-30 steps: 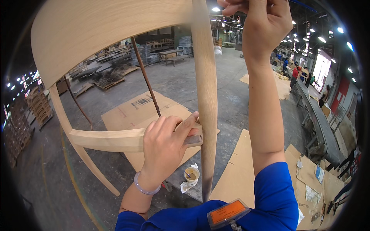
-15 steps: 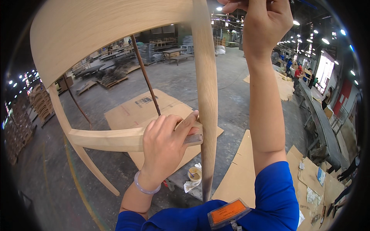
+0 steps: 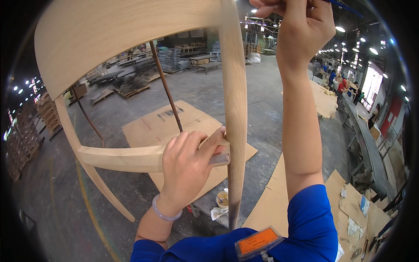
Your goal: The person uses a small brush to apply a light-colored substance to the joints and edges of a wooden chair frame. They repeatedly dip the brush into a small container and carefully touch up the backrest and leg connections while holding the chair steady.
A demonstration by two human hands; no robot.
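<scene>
A pale wooden chair frame stands before me, with a broad curved panel (image 3: 118, 39), an upright leg (image 3: 235, 96) and a curved rail (image 3: 122, 158). Around the rail's right end, close to the leg, my left hand (image 3: 185, 159) is closed. Under its fingers a greyish block-like end (image 3: 220, 159) shows; whether it belongs to the rail I cannot tell. My right hand (image 3: 305, 32) is raised at the top edge, right of the leg, fingers bent and partly cut off. A thin blue stick (image 3: 347, 6) juts out from it; its other end is out of sight.
Cardboard sheets (image 3: 200, 118) lie on the grey floor beyond and beside the chair. A small cup (image 3: 222, 199) with a stirrer sits by a white cloth (image 3: 218, 213), below the rail. A long conveyor (image 3: 369, 139) runs along the right, with people (image 3: 342, 85) farther off.
The background has shifted slightly rightward and downward in view. My right hand has moved a little right and down, showing more of the blue stick. My left hand keeps its hold on the rail.
</scene>
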